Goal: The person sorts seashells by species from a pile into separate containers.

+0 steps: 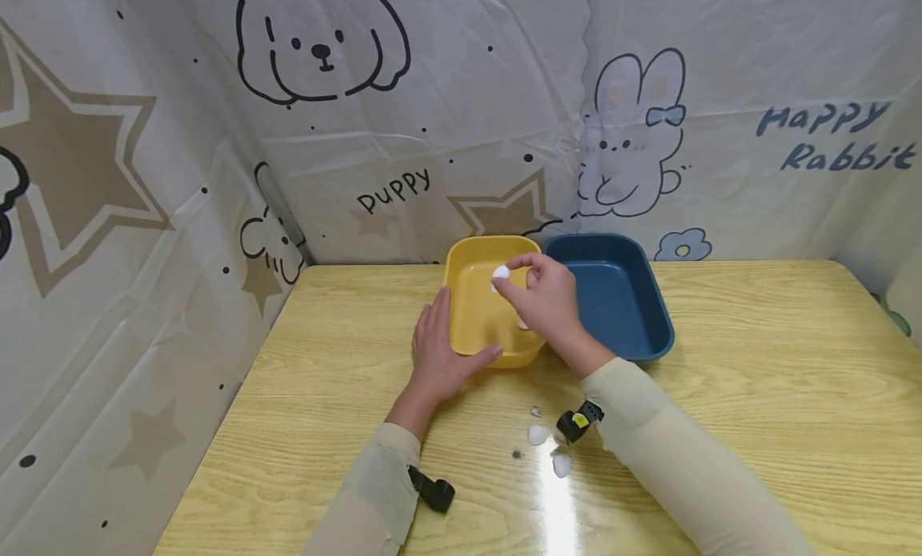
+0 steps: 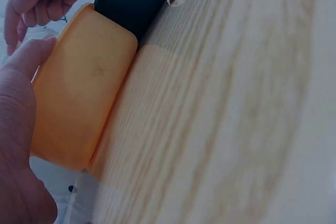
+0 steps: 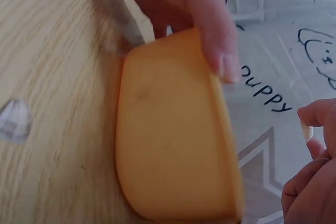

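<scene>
In the head view my right hand (image 1: 549,298) pinches a white seashell (image 1: 501,273) between thumb and forefinger, above the yellow tray (image 1: 471,320). The shell's edge (image 3: 307,130) also shows between those fingertips in the right wrist view. My left hand (image 1: 438,356) rests against the yellow tray's near left corner. Its fingers lie straight along the left wall, and its thumb (image 2: 34,56) stretches over the near rim. Inside the tray another white piece (image 1: 523,325) is partly covered by my right hand.
A dark blue tray (image 1: 651,316) stands against the yellow one on the right. Several shells lie on the wooden table nearer me, among them a white shell (image 1: 538,434), a second white shell (image 1: 562,465) and a small dark piece (image 1: 516,454). A printed curtain (image 1: 504,124) hangs behind.
</scene>
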Tool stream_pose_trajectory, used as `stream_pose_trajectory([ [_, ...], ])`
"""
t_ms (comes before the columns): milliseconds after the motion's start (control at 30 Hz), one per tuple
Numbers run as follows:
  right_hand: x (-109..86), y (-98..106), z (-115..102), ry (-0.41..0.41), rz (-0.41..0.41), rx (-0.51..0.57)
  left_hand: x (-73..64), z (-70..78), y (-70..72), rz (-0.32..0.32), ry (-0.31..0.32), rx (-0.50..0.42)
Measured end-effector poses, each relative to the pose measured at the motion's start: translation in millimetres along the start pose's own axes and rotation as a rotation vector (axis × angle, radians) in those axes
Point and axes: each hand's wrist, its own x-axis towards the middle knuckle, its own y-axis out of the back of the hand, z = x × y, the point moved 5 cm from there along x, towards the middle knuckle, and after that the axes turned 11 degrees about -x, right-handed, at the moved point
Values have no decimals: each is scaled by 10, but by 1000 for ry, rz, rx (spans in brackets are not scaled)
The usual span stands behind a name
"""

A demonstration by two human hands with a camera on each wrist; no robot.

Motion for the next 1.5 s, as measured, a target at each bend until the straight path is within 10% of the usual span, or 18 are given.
stream_pose_trajectory([
  [600,134,-154,308,-137,-22,-91,-5,-6,1,-6,11,-7],
  [1500,153,-162,326,-121,-12,-88,2,-3,-1,-8,23,-5],
])
